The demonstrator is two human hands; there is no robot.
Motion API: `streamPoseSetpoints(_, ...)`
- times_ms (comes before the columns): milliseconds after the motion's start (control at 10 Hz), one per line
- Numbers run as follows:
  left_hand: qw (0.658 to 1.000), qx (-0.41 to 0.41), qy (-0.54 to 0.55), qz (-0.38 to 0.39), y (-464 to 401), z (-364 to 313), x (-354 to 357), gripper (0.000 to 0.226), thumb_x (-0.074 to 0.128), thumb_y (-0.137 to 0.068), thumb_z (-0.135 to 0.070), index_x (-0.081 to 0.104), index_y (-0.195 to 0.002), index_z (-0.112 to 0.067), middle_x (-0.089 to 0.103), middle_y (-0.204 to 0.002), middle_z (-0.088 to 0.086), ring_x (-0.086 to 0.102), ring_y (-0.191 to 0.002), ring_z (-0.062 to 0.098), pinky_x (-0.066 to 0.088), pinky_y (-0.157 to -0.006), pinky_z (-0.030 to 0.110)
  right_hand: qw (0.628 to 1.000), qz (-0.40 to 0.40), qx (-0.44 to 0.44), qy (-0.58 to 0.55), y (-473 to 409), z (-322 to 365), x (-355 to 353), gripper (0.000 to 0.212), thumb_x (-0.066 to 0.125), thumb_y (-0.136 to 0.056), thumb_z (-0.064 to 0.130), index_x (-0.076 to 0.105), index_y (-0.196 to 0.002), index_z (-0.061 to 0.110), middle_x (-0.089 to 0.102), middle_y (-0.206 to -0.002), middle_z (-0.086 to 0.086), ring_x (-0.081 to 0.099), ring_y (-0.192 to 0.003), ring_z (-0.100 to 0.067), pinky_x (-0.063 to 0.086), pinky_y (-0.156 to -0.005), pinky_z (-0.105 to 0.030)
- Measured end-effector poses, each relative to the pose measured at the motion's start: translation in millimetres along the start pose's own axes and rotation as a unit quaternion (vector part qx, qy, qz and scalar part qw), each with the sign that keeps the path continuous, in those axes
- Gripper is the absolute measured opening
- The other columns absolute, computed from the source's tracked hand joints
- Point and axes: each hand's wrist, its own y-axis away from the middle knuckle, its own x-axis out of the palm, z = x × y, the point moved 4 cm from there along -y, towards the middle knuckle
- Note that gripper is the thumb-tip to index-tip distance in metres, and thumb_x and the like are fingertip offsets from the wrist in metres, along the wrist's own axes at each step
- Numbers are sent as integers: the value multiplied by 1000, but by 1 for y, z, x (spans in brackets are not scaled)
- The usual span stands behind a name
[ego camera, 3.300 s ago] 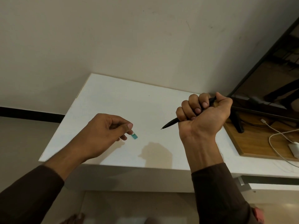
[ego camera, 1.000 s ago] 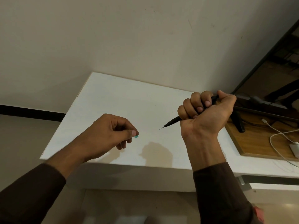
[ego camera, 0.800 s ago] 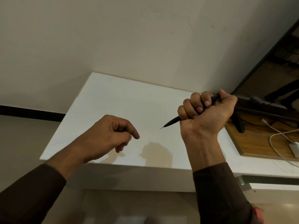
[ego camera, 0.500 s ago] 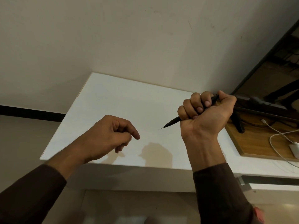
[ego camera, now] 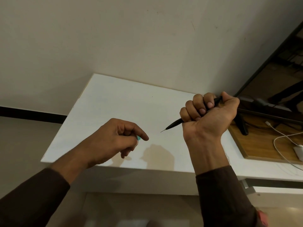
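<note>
My right hand [ego camera: 211, 115] grips a thin black pen-like tool [ego camera: 174, 124] in a fist above the white table [ego camera: 114, 102]. The tool's fine needle tip points left and slightly down toward my left hand. My left hand [ego camera: 113, 138] hovers over the table's front part and pinches a small teal piece [ego camera: 138, 137] between thumb and fingers. Only a sliver of the teal piece shows; the rest is hidden by the fingers. A gap of bare table lies between the needle tip and the left fingertips.
A wooden board [ego camera: 262, 143] lies on the table at the right, carrying a black stand [ego camera: 241, 125] and a white cable [ego camera: 282, 138] with a white plug [ego camera: 299, 150]. A plain wall rises behind the table. Floor lies to the left.
The teal piece, hidden inside my left fingers half a second ago, shows again as a sliver at the fingertips. My right hand and the tool have stayed nearly still.
</note>
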Motion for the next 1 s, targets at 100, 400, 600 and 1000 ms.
streamPoseSetpoints(100,1000,3,14,4,0,-1,1,31,58,-79,-12,83,-93,-24,62,-64,7,57,-56,16,53,-61,28,1000,0,1,2,0,0,1,44,36,-95,36,32,-55,18,23,-49,3,15,-40,-12,19,-40,-20)
streamPoseSetpoints(400,998,25,31,41,1,-7,9,35,57,-80,-8,82,-100,-22,61,-76,28,59,-58,19,54,-61,28,1000,2,2,4,1,-1,3,43,36,-95,35,31,-56,18,23,-49,3,14,-40,-12,17,-41,-20)
streamPoseSetpoints(600,998,24,29,48,0,-5,13,36,57,-81,-9,81,-103,-23,62,-77,28,58,-58,21,54,-64,28,1000,5,4,5,2,-2,5,42,36,-95,35,30,-57,18,22,-50,3,14,-40,-12,18,-40,-20)
streamPoseSetpoints(1000,998,22,29,53,0,-5,17,38,59,-80,-9,80,-107,-26,63,-76,28,58,-59,22,55,-66,29,1000,11,10,4,3,-5,6,43,35,-95,35,31,-56,18,23,-48,3,15,-39,-11,19,-40,-18)
